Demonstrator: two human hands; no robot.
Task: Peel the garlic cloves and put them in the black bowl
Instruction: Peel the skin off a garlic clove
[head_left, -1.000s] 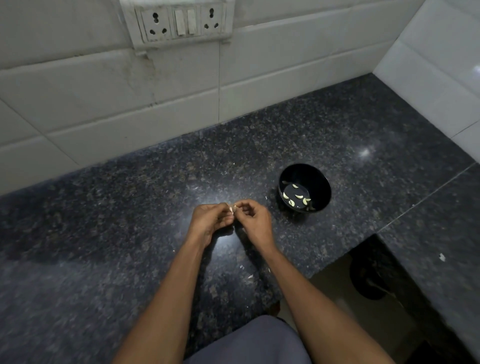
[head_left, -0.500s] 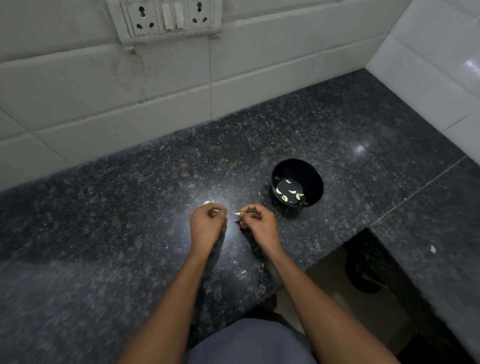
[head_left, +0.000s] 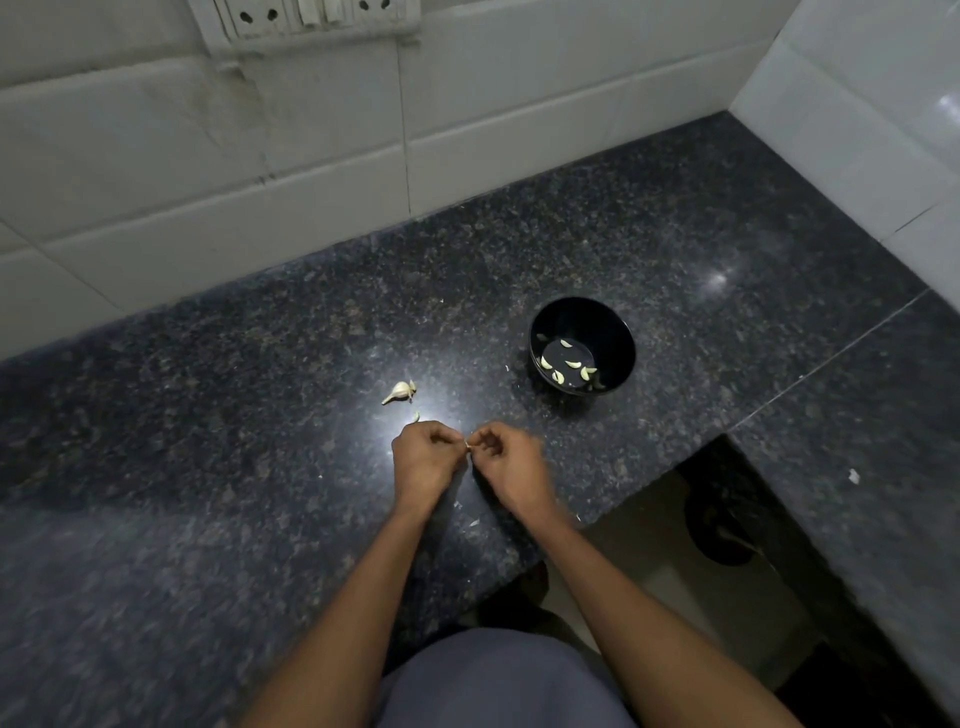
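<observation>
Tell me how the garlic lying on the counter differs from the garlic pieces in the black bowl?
The garlic on the counter is one larger whitish clump with a pointed tail, apparently unpeeled; the cloves in the bowl are several small, smooth, yellowish crescents. The clump lies on the bare granite counter left of the black bowl; the cloves lie scattered on the bowl's bottom. Neither is touched by a hand.

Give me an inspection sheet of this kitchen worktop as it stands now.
Surface: dark speckled granite countertop, glossy.
Job's things: round black bowl holding several peeled pale garlic cloves; unpeeled garlic piece lying left of the bowl.
Clutter: small white skin flakes near the counter edge.
Hands: left hand and right hand together pinch a small garlic clove.
Cables: nothing seen.
Surroundings: white tiled wall; white socket panel; dark cutout at right.
</observation>
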